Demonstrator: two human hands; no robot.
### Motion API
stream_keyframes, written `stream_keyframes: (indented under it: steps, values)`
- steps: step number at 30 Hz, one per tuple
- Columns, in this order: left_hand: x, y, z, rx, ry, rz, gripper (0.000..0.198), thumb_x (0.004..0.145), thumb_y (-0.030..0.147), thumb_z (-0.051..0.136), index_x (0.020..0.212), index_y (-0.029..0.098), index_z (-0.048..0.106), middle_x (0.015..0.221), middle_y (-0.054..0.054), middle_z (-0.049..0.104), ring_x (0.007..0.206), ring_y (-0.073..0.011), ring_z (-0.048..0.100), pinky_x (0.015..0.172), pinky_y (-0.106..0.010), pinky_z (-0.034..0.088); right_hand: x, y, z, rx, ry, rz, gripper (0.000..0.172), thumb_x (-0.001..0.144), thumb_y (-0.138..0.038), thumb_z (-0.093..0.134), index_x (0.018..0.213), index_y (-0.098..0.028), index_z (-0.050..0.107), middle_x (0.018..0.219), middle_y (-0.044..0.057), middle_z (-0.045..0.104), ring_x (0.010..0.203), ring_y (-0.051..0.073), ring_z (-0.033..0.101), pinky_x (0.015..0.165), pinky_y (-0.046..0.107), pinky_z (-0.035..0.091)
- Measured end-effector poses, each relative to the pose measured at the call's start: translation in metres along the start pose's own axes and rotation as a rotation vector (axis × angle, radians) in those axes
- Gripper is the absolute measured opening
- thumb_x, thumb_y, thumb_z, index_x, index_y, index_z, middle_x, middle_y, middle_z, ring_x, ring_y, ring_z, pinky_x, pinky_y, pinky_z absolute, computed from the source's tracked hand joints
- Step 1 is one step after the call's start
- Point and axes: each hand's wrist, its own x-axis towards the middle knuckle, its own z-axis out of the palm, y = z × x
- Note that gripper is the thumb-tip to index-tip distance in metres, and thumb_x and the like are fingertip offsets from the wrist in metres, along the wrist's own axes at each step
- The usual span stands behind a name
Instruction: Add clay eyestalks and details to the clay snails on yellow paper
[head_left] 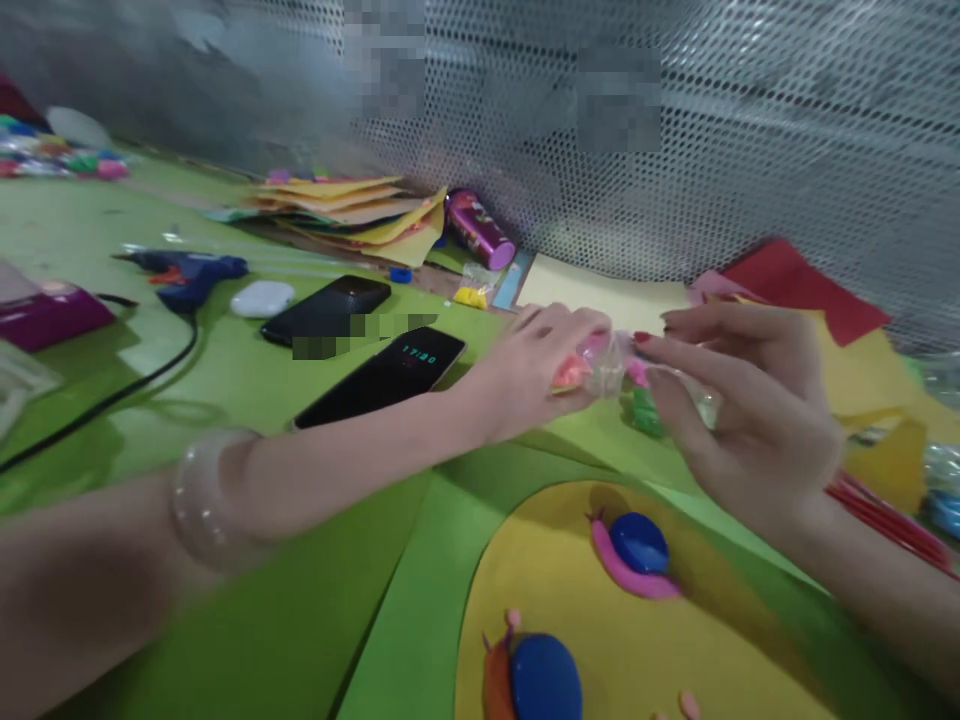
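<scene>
My left hand [544,360], with a clear bangle on the wrist, is closed on a small clear plastic bag [606,368] with coral and pink clay-like pieces in it. My right hand [757,410] faces it, thumb and fingertips pinched at a small pink piece [637,373], blurred, beside the bag. A green packet [645,412] lies just below the right fingertips. Nearer to me, a yellow rounded sheet [600,640] bears a pink snail with a blue shell [640,543] and an orange snail with a blue shell [546,678].
Two dark phones [397,365], a white earbud case [262,298] and a blue glue gun [191,275] with a black cord lie left. Behind are stacked coloured sheets [360,215], a purple can [480,230] and a perforated metal panel [675,130]. Red paper [802,290] lies right.
</scene>
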Motion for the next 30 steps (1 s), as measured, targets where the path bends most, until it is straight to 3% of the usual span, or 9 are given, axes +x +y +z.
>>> stream_keyframes:
  steps: [2, 5, 9, 12, 16, 22, 30]
  values:
    - [-0.001, 0.002, 0.000, -0.014, 0.041, 0.076, 0.033, 0.086, 0.025, 0.058, 0.113, 0.012, 0.046, 0.107, -0.010, 0.060, 0.101, -0.0230, 0.052, 0.091, -0.036, 0.040, -0.002, 0.009, 0.003, -0.063, 0.035, 0.014, 0.019, 0.080, -0.014, 0.067, 0.095, -0.024, 0.063, 0.102, 0.007, 0.055, 0.096, 0.023, 0.054, 0.079, 0.042, 0.047]
    - [-0.001, 0.005, 0.002, 0.005, 0.062, 0.079, 0.031, 0.086, 0.028, 0.059, 0.112, 0.014, 0.048, 0.107, -0.009, 0.063, 0.099, -0.0241, 0.056, 0.088, -0.037, 0.041, -0.003, 0.012, 0.003, -0.117, -0.055, 0.003, 0.002, 0.083, -0.023, 0.065, 0.082, -0.023, 0.065, 0.104, 0.009, 0.054, 0.097, 0.027, 0.051, 0.078, 0.046, 0.045]
    - [-0.002, 0.009, 0.004, -0.008, 0.037, 0.049, 0.037, 0.084, 0.033, 0.064, 0.112, 0.016, 0.047, 0.108, -0.010, 0.065, 0.102, -0.0257, 0.060, 0.088, -0.039, 0.044, 0.001, 0.007, -0.002, -0.138, -0.213, 0.013, 0.013, 0.087, -0.024, 0.061, 0.078, -0.023, 0.071, 0.118, 0.011, 0.053, 0.103, 0.032, 0.044, 0.082, 0.051, 0.042]
    - [-0.003, 0.014, 0.004, -0.119, 0.019, -0.014, 0.054, 0.077, 0.034, 0.072, 0.119, 0.017, 0.042, 0.116, -0.010, 0.062, 0.109, -0.0237, 0.059, 0.089, -0.034, 0.047, 0.002, 0.006, -0.003, -0.110, -0.283, 0.039, 0.014, 0.087, -0.022, 0.060, 0.084, -0.025, 0.073, 0.124, 0.009, 0.052, 0.106, 0.033, 0.040, 0.087, 0.054, 0.039]
    - [-0.005, 0.021, 0.005, -0.195, -0.017, -0.133, 0.064, 0.080, 0.029, 0.069, 0.130, 0.020, 0.031, 0.123, -0.013, 0.057, 0.112, -0.0259, 0.057, 0.089, -0.037, 0.050, 0.000, 0.002, -0.001, -0.089, -0.234, 0.062, 0.019, 0.089, -0.022, 0.056, 0.079, -0.025, 0.071, 0.119, 0.007, 0.053, 0.106, 0.031, 0.042, 0.087, 0.052, 0.039]
    - [-0.009, 0.022, 0.013, -0.154, 0.026, -0.088, 0.074, 0.082, 0.013, 0.060, 0.140, 0.021, 0.015, 0.135, -0.018, 0.044, 0.117, -0.0303, 0.052, 0.090, -0.043, 0.050, -0.002, -0.010, 0.000, -0.063, -0.255, 0.152, 0.020, 0.088, -0.016, 0.055, 0.074, -0.021, 0.069, 0.121, 0.010, 0.052, 0.108, 0.031, 0.040, 0.089, 0.052, 0.039]
    - [-0.011, 0.025, 0.015, -0.173, 0.028, -0.167, 0.072, 0.083, 0.020, 0.061, 0.139, 0.020, 0.015, 0.128, -0.017, 0.049, 0.109, -0.0278, 0.057, 0.089, -0.044, 0.050, -0.006, -0.005, 0.003, -0.014, -0.303, 0.305, 0.015, 0.085, -0.014, 0.055, 0.083, -0.021, 0.068, 0.113, 0.010, 0.052, 0.103, 0.029, 0.044, 0.085, 0.052, 0.044]
